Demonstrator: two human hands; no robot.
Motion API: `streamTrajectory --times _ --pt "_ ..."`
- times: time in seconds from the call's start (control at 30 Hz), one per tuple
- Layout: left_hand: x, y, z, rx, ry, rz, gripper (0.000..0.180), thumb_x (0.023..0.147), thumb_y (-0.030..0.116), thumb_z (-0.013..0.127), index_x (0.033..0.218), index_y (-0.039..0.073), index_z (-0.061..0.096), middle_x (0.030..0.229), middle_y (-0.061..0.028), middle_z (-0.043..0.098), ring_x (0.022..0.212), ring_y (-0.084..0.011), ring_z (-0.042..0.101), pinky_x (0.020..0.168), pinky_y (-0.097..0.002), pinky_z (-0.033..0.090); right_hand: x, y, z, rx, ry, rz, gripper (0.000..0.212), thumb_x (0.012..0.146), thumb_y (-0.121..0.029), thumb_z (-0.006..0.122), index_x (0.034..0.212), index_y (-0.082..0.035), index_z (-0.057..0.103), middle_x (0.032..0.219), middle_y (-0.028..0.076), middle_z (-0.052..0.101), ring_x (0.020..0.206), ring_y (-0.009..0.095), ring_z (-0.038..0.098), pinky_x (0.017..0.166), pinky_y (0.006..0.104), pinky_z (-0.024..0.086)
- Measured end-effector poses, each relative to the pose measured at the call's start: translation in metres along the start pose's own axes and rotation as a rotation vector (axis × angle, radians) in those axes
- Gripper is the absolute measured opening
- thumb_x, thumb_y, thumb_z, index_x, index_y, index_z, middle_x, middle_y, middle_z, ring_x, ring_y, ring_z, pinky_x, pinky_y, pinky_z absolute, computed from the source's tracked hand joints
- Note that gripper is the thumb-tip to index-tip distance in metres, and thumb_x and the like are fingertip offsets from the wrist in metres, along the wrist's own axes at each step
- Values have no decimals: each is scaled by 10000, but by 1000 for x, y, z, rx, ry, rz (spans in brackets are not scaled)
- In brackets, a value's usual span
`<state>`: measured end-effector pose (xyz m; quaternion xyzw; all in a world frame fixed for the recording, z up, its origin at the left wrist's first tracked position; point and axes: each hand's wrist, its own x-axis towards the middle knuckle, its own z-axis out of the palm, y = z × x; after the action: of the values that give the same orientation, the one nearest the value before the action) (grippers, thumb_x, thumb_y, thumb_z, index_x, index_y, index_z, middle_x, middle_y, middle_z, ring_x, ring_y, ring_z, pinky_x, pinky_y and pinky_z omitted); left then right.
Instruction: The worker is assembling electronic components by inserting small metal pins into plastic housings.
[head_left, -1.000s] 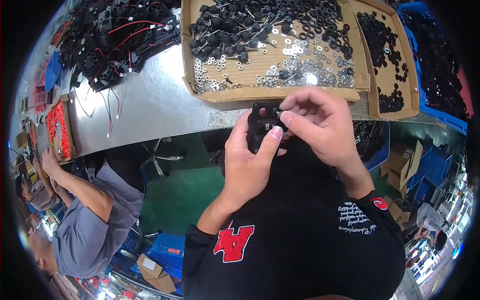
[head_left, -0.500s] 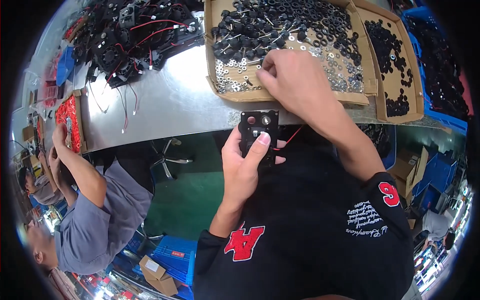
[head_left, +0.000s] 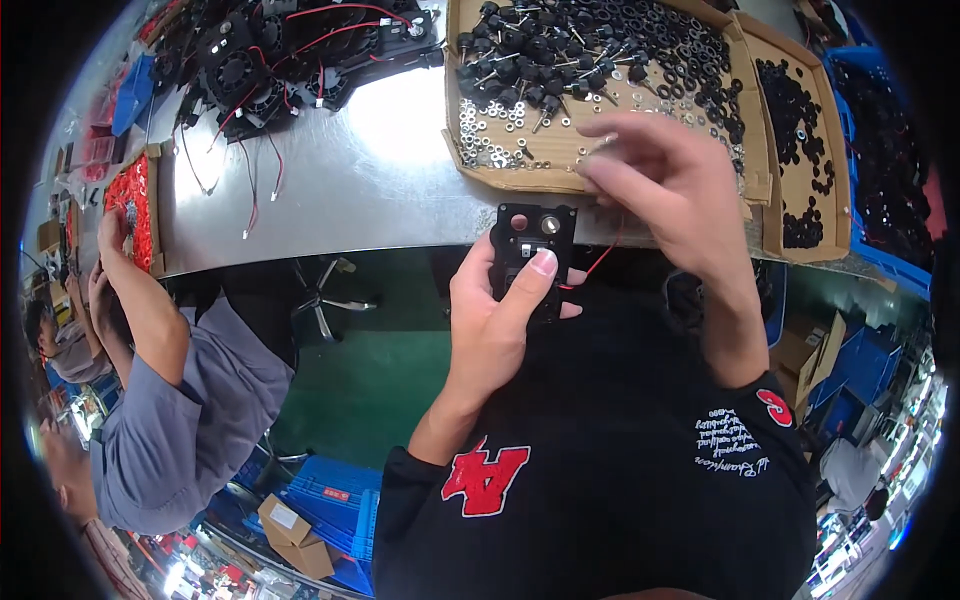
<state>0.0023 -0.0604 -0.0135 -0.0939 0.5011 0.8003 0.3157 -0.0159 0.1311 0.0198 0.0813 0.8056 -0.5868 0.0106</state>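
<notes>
My left hand (head_left: 490, 325) is closed round a black rectangular plate (head_left: 537, 225) at the table's front edge, thumb pressed on its face and fingers round the far side. The plate has two round holes near its top, a small white connector, and a red wire (head_left: 603, 262) trailing off to the right. Up and to the right of it, my right hand (head_left: 670, 180) hovers over the front edge of a cardboard tray (head_left: 540, 178). Its fingers are blurred, so anything between them cannot be made out. Washers, nuts (head_left: 495, 155) and black-headed screws (head_left: 530, 65) lie in the tray.
Black fan assemblies (head_left: 240, 75) with red and black wires are heaped at the back left of the metal table (head_left: 330, 205). Another cardboard tray (head_left: 800, 180) holds small black rings, beside a blue bin (head_left: 890, 260). At left, a co-worker (head_left: 200, 400) reaches into a box of red parts (head_left: 130, 200).
My right hand has lifted from among the nuts and moved right and back toward me. My left hand still holds the plate. The whole view has shifted slightly.
</notes>
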Motion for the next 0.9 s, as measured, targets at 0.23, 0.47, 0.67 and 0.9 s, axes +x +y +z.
streamTrajectory --times 0.23,0.47,0.67,0.9 --pt "3 1 11 -11 -21 -42 421 935 143 602 1286 -23 441 1066 -130 631 894 -196 669 670 -316 597 -32 0 -4 32 -60 -58 147 817 47 659 957 49 704 882 129 703 787 184 686 708 270 542" --pt "3 -3 17 12 -14 -15 403 942 125 593 1281 -28 437 1051 -120 628 889 -178 663 676 -310 599 -28 16 0 -132 -38 -418 213 763 33 714 961 -41 740 842 80 660 768 185 652 663 281 500" --pt "4 -5 23 48 -25 -19 408 940 130 602 1276 -37 442 1041 -113 627 882 -171 662 671 -303 599 -27 26 -1 -34 -95 -337 197 777 27 712 961 -37 740 837 64 611 782 163 638 666 270 496" --pt "19 4 24 -7 -23 -24 364 942 156 593 1225 -45 484 1053 -146 635 886 -221 678 666 -333 607 -25 30 -10 125 90 -204 173 842 15 656 1013 32 668 959 85 633 856 126 603 738 240 483"
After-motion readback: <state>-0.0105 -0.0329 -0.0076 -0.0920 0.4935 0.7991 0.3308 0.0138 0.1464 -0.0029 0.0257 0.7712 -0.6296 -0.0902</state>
